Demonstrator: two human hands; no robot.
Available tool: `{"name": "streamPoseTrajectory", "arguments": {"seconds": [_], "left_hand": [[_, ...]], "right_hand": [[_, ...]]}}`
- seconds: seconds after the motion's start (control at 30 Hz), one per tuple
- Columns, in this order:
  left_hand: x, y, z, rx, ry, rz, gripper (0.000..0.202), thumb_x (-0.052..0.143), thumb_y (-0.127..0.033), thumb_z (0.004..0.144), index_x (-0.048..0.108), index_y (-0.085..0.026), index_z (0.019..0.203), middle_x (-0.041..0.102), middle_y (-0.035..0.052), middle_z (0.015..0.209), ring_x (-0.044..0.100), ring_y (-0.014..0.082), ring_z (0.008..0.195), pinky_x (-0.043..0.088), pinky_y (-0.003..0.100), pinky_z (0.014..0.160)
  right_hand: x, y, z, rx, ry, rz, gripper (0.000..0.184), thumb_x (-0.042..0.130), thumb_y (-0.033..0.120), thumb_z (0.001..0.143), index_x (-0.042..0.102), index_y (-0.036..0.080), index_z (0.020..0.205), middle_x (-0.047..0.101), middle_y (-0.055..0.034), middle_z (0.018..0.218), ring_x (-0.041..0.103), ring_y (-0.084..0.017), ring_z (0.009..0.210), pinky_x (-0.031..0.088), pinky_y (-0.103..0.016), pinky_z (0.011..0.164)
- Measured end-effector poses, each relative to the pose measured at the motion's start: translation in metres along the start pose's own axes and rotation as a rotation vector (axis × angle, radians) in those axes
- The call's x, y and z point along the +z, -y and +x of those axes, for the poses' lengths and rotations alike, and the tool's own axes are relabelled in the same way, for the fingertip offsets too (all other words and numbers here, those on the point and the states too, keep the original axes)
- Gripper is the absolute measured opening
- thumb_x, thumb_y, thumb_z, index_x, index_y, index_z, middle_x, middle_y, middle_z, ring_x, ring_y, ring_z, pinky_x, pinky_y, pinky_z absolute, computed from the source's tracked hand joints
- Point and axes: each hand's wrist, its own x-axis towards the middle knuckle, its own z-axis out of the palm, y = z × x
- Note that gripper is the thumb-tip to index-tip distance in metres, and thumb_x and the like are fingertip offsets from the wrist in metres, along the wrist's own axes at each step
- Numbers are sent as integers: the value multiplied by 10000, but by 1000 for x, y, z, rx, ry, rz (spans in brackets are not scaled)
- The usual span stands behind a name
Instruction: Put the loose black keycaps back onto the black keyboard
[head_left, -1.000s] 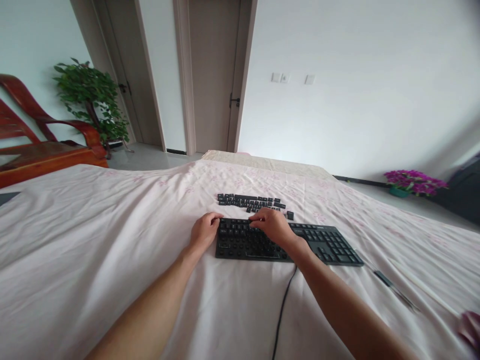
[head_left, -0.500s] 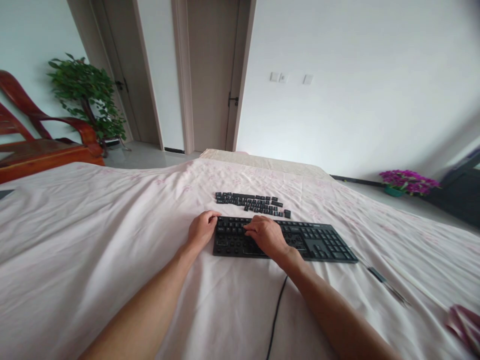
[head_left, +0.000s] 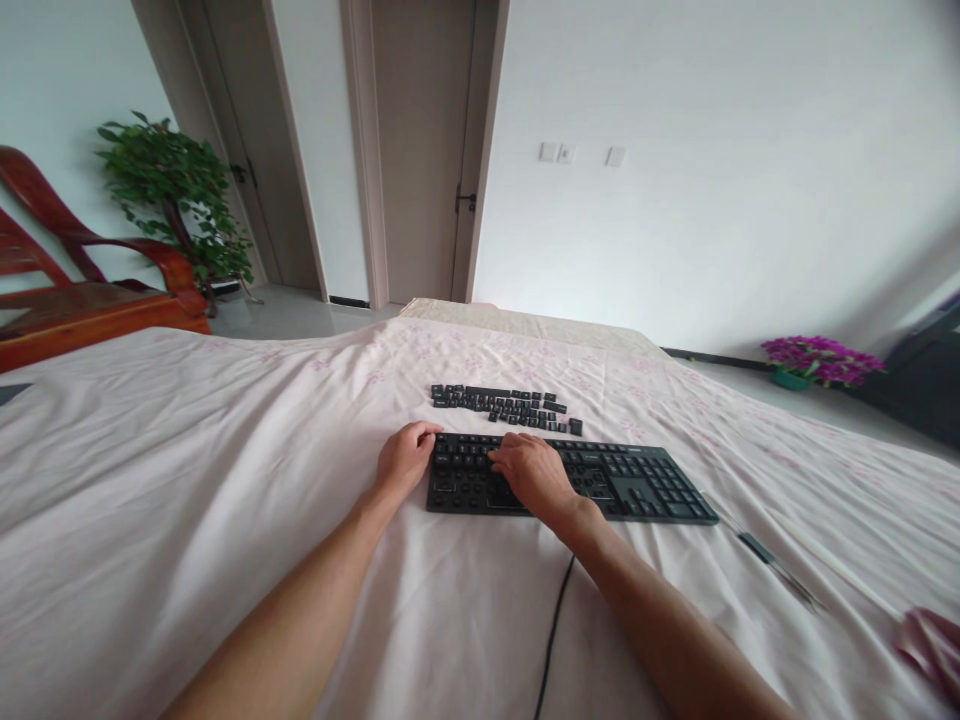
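A black computer keyboard [head_left: 664, 485] lies on the bedsheet in front of me. Its number pad and upper rows carry keycaps, while bare key sockets show in the lower left and middle. My left hand [head_left: 407, 458] is closed on the keyboard's upper left corner, thumb and fingers at the edge. Over the left-middle keys, my right hand [head_left: 531, 468] has its fingers curled together, fingertips down on the key row; whatever is under them is hidden. Just beyond the keyboard, several loose black keycaps [head_left: 487, 393] lie in uneven rows.
To the right of the keyboard is a dark-handled tool [head_left: 757, 547] with thin metal prongs. A black cable [head_left: 555, 625] runs toward me between my arms. Pink cloth [head_left: 930, 645] lies at the right edge. Wrinkled pale pink bedsheet [head_left: 225, 480] covers the surface.
Almost nothing differs. Both hands stay in the same places on the keyboard; the view has shifted very slightly.
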Motion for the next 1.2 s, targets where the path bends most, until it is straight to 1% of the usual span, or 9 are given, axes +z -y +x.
{"name": "streamPoseTrajectory", "arguments": {"seconds": [0.17, 0.4, 0.57, 0.67, 0.73, 0.83, 1.0, 1.1, 1.2], "left_hand": [[-1, 0, 0, -6, 5, -1, 277, 480, -240, 854, 720, -252, 991, 734, -1, 1067, 656, 175, 970, 469, 259, 851], [1, 1, 0, -3, -2, 7, 276, 479, -241, 849, 719, -265, 983, 732, -13, 1071, 655, 175, 974, 466, 258, 846], [0, 1, 0, 0, 8, 10, 278, 478, -249, 851, 717, -264, 992, 731, -13, 1077, 651, 175, 987, 465, 252, 846], [0, 2, 0, 4, -1, 13, 277, 477, -245, 849, 716, -269, 986, 732, -16, 1073, 653, 175, 984, 464, 255, 844], [1, 3, 0, 8, -7, 17, 280, 474, -241, 850, 716, -271, 988, 731, -17, 1075, 654, 176, 987, 465, 257, 846], [2, 3, -1, 13, -8, 19, 290, 469, -237, 853, 715, -269, 1002, 729, -13, 1085, 652, 176, 999, 466, 258, 856], [0, -1, -3, 11, -6, 36, 300, 463, -228, 856, 715, -261, 1015, 724, -5, 1106, 649, 176, 1014, 461, 262, 884], [-1, -2, -3, 6, -2, 47, 305, 460, -224, 856, 714, -261, 1020, 726, -6, 1100, 649, 175, 1016, 459, 260, 886], [0, -2, -2, -3, 0, 38, 298, 465, -232, 856, 715, -266, 1014, 727, -10, 1093, 650, 172, 1014, 461, 256, 881]], "right_hand": [[1, 3, -2, 1, -11, 1, 211, 522, 264, 930, 720, 238, 865, 650, -30, 881, 586, -172, 886, 373, -257, 777], [5, 8, -3, -37, -33, -124, 227, 483, 226, 939, 682, 203, 833, 641, -56, 902, 561, -185, 883, 364, -291, 791], [2, 12, -4, -21, 10, -114, 235, 463, 214, 942, 663, 201, 820, 631, -55, 902, 556, -184, 883, 365, -294, 791], [-1, 16, -9, -6, 6, -120, 214, 445, 170, 932, 646, 199, 868, 622, -61, 929, 547, -189, 884, 363, -301, 780], [-1, 19, -12, -10, 1, -148, 194, 462, 112, 889, 635, 193, 922, 616, -73, 960, 538, -202, 900, 357, -314, 776], [2, 23, -15, -25, -2, -190, 230, 490, 66, 825, 619, 174, 982, 606, -93, 992, 525, -223, 917, 352, -335, 773], [3, 29, -20, -57, 19, -219, 292, 465, 49, 812, 607, 151, 1046, 607, -102, 994, 529, -222, 893, 356, -341, 766], [-2, 26, -20, -52, 43, -197, 291, 470, 51, 803, 632, 166, 1016, 619, -95, 991, 546, -213, 900, 361, -321, 770], [-10, 12, -13, -26, 81, -115, 305, 464, 91, 836, 676, 219, 1015, 642, -66, 974, 579, -195, 901, 370, -287, 759]]}}
